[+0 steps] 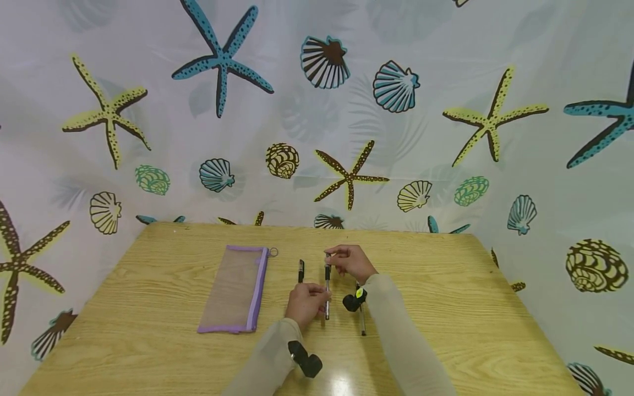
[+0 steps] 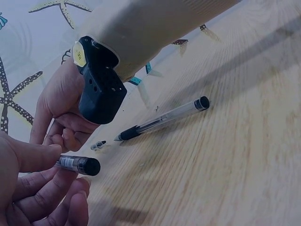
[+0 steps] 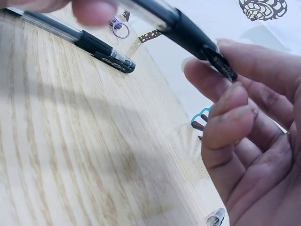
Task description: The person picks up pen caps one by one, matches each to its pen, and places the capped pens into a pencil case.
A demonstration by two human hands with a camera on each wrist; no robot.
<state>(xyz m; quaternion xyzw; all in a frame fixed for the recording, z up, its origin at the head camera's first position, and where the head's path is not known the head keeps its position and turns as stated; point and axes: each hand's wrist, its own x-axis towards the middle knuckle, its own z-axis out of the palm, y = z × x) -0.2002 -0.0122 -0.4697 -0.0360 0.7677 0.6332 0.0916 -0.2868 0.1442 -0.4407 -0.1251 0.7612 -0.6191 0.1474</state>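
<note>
My left hand (image 1: 307,302) pinches the barrel end of a clear-barrelled, black-gripped pen (image 1: 327,280) between thumb and fingers. At its far end, my right hand (image 1: 350,262) pinches the capped tip (image 3: 218,63). The pen is held up off the table, between both hands. A second, capped pen (image 3: 89,42) lies left of it, partly hidden behind my left hand in the head view. On the right, below my right wrist, lies an uncapped pen (image 2: 164,117). Its bare tip points toward a loose pen cap (image 2: 99,145) close by on the wood.
A mesh zip pouch with purple edging (image 1: 234,289) lies flat on the wooden table (image 1: 148,308), left of the pens. A small ring (image 1: 274,252) sits at its upper right corner. A shell-and-starfish patterned cloth (image 1: 277,121) hangs around the table's back and sides.
</note>
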